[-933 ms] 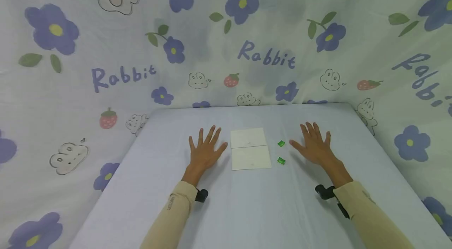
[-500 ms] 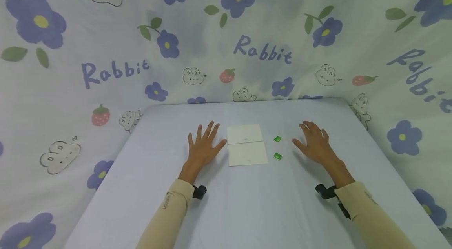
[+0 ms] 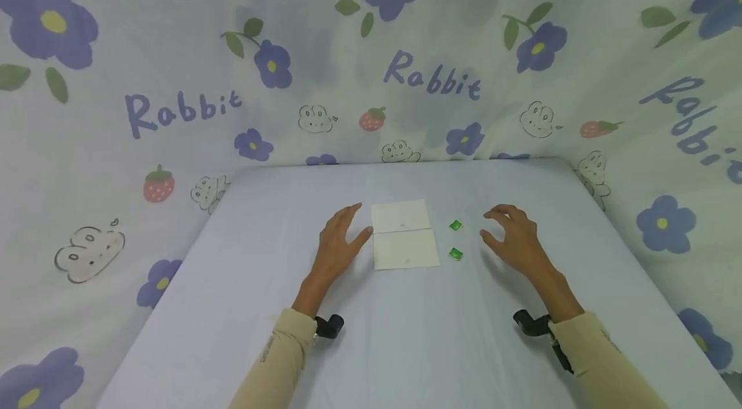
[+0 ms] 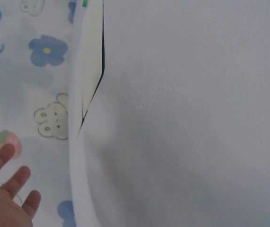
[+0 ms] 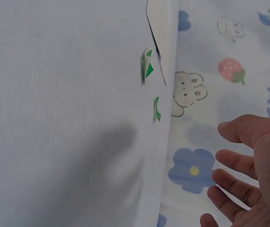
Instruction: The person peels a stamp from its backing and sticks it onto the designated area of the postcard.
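Though apart, hands (image 3: pixel 336 248) (image 3: pixel 518 240) (bare) near panels (image 3: pixel 406 250).

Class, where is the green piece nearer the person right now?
In the head view, the nearer green piece lies on the white table, just right of the nearer pale panel and apart from it, left of the right hand.

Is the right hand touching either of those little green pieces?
Apart. The head view shows a strip of white cloth between the right hand and both the farther green piece and the nearer green piece.
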Action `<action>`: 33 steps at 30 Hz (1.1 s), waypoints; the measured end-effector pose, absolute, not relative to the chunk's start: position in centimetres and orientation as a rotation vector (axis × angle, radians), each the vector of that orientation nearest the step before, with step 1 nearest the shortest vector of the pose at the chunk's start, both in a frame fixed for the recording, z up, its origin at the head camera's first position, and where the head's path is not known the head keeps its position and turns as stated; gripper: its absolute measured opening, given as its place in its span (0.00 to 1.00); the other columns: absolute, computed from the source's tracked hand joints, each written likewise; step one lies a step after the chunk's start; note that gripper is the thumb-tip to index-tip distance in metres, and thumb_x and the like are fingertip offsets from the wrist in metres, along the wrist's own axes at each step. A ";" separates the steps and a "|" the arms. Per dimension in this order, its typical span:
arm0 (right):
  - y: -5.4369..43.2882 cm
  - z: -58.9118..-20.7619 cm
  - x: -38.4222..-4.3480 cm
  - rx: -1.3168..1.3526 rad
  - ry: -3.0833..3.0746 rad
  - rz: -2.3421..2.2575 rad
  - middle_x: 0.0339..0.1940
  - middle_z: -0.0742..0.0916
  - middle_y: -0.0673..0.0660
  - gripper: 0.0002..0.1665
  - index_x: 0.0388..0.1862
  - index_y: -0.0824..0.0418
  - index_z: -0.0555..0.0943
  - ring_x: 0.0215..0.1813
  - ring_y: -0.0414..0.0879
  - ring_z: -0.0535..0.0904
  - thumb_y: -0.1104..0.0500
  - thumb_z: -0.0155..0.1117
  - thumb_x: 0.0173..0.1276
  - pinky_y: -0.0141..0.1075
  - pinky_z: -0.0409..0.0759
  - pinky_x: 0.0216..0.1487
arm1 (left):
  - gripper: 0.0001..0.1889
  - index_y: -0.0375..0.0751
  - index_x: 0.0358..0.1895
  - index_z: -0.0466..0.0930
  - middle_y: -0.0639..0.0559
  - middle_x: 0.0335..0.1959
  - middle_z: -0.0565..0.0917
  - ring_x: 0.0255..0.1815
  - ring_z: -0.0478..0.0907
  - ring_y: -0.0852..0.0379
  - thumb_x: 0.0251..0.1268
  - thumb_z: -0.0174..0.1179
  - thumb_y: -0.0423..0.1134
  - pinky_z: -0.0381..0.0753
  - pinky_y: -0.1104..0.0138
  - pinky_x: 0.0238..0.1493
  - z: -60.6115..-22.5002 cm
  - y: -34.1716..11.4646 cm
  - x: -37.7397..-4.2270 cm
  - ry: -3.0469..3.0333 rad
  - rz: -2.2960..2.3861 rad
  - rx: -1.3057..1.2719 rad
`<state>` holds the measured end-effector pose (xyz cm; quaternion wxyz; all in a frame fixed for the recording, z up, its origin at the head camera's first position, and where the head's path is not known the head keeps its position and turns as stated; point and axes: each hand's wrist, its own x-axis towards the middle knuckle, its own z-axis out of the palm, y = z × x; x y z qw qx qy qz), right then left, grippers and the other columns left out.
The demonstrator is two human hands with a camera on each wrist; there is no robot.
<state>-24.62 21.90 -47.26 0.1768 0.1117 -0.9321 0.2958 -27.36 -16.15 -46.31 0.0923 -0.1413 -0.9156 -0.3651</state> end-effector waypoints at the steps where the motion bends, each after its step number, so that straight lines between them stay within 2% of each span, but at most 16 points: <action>1: 21.8 -47.3 -24.5 0.306 -2.638 0.869 0.60 0.75 0.68 0.21 0.56 0.68 0.80 0.64 0.70 0.66 0.59 0.69 0.67 0.69 0.59 0.59 | 0.35 0.56 0.77 0.61 0.49 0.76 0.62 0.77 0.54 0.45 0.72 0.53 0.63 0.49 0.40 0.73 -46.4 -16.0 -27.3 -2.708 -1.117 -0.425; 6: 21.5 -47.5 -23.8 0.251 -2.614 0.995 0.60 0.75 0.67 0.21 0.56 0.67 0.81 0.65 0.67 0.65 0.59 0.69 0.68 0.65 0.60 0.60 | 0.33 0.60 0.75 0.65 0.57 0.73 0.65 0.74 0.59 0.51 0.70 0.55 0.64 0.60 0.45 0.70 -46.6 -15.3 -27.4 -2.647 -1.271 -0.436; 11: 21.1 -47.5 -23.5 0.226 -2.574 1.068 0.59 0.75 0.66 0.20 0.56 0.65 0.82 0.64 0.64 0.66 0.58 0.70 0.68 0.63 0.68 0.58 | 0.30 0.60 0.73 0.68 0.57 0.69 0.70 0.69 0.65 0.52 0.71 0.57 0.61 0.65 0.47 0.67 -46.9 -15.0 -27.4 -2.579 -1.338 -0.437; 15: 20.7 -47.6 -23.5 0.213 -2.576 1.105 0.60 0.76 0.64 0.21 0.57 0.64 0.82 0.65 0.63 0.67 0.56 0.69 0.69 0.62 0.70 0.58 | 0.29 0.57 0.72 0.69 0.55 0.67 0.71 0.67 0.67 0.52 0.71 0.59 0.58 0.67 0.48 0.66 -46.9 -14.8 -27.3 -2.527 -1.381 -0.434; 21: 20.5 -48.2 -23.4 0.200 -2.563 1.133 0.58 0.77 0.62 0.20 0.56 0.63 0.83 0.64 0.61 0.69 0.56 0.70 0.68 0.61 0.72 0.58 | 0.27 0.61 0.70 0.71 0.58 0.65 0.72 0.65 0.68 0.56 0.71 0.60 0.57 0.67 0.53 0.66 -47.2 -14.3 -27.3 -2.486 -1.412 -0.443; 29: 20.3 -49.0 -23.4 0.188 -2.558 1.201 0.57 0.78 0.60 0.20 0.55 0.62 0.83 0.62 0.60 0.71 0.55 0.70 0.68 0.60 0.72 0.58 | 0.26 0.55 0.69 0.73 0.58 0.62 0.74 0.63 0.70 0.57 0.70 0.63 0.52 0.68 0.53 0.64 -47.9 -13.6 -27.3 -2.438 -1.463 -0.472; 33: 20.4 -49.3 -23.6 0.177 -2.573 1.223 0.57 0.78 0.59 0.20 0.56 0.61 0.83 0.63 0.59 0.72 0.53 0.69 0.69 0.59 0.71 0.60 | 0.25 0.57 0.69 0.73 0.59 0.61 0.74 0.62 0.70 0.58 0.70 0.63 0.51 0.69 0.53 0.64 -48.2 -13.3 -27.4 -2.416 -1.497 -0.477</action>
